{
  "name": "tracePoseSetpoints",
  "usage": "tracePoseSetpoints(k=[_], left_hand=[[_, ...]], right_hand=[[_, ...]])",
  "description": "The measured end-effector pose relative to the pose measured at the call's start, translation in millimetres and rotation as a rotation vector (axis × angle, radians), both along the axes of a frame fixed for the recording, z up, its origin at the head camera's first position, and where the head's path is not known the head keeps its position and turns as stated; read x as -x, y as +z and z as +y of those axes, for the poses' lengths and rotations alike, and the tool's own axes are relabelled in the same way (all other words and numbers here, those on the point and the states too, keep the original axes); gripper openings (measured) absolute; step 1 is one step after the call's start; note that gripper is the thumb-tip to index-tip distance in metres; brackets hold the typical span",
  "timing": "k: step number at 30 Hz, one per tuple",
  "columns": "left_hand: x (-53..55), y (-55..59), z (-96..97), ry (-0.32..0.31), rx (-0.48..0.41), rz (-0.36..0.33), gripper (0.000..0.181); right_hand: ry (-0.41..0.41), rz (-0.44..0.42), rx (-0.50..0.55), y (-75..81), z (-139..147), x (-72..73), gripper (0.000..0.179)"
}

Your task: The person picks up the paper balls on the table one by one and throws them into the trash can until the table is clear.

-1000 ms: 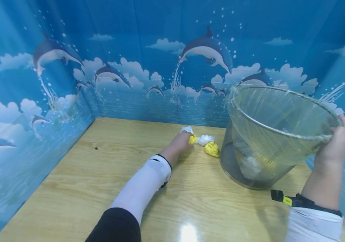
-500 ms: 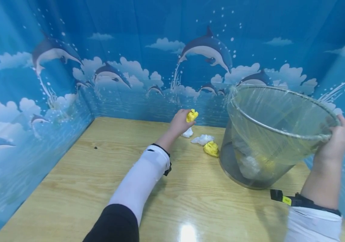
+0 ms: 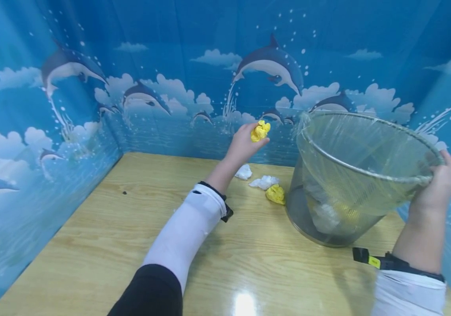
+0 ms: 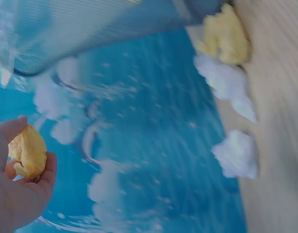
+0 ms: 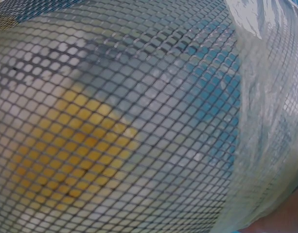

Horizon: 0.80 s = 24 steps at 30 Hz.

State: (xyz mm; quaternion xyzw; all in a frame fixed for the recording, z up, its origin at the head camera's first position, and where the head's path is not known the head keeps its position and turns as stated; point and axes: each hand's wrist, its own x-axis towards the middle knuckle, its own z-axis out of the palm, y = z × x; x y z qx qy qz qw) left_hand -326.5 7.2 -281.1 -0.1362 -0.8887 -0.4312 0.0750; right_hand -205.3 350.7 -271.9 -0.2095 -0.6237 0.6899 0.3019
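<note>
In the head view my left hand point(image 3: 244, 144) pinches a crumpled yellow paper ball point(image 3: 260, 131) above the back of the table, left of the bin. The left wrist view shows that yellow paper ball point(image 4: 32, 152) between thumb and fingers. My right hand point(image 3: 435, 186) grips the rim of a mesh wastebasket point(image 3: 324, 171), lined with a translucent bag and tilted to the right. Through the mesh, yellow crumpled paper point(image 5: 76, 150) and white crumpled paper show inside. On the table lie one yellow paper ball point(image 3: 275, 194) and two white ones, a middle ball point(image 3: 264, 182) and a rear ball point(image 3: 243, 172).
The wooden table point(image 3: 130, 245) meets a blue dolphin-print curtain point(image 3: 193, 66) at the back and sides. A tiny dark speck point(image 3: 124, 192) lies at the table's left. The yellow ball on the table sits close to the wastebasket's base.
My left hand has picked the yellow paper ball up from the table, lifting it and moving slightly right. The rear white ball is now uncovered. My right hand and the wastebasket have hardly moved.
</note>
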Motion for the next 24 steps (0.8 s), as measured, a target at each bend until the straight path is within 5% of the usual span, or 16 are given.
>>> tracePoseSetpoints(k=[16,24], left_hand=[[-38.0,55.1,47.4,-0.061,-0.237,0.148,0.066],[-54.0,68.0,74.5,-0.100,-0.282,0.144,0.065]], right_hand=[[-0.057,-0.050,-0.054,0.9,-2,-3.5,0.058],[-0.057,-0.029,-0.014,-1.1,-4,0.7,0.057]])
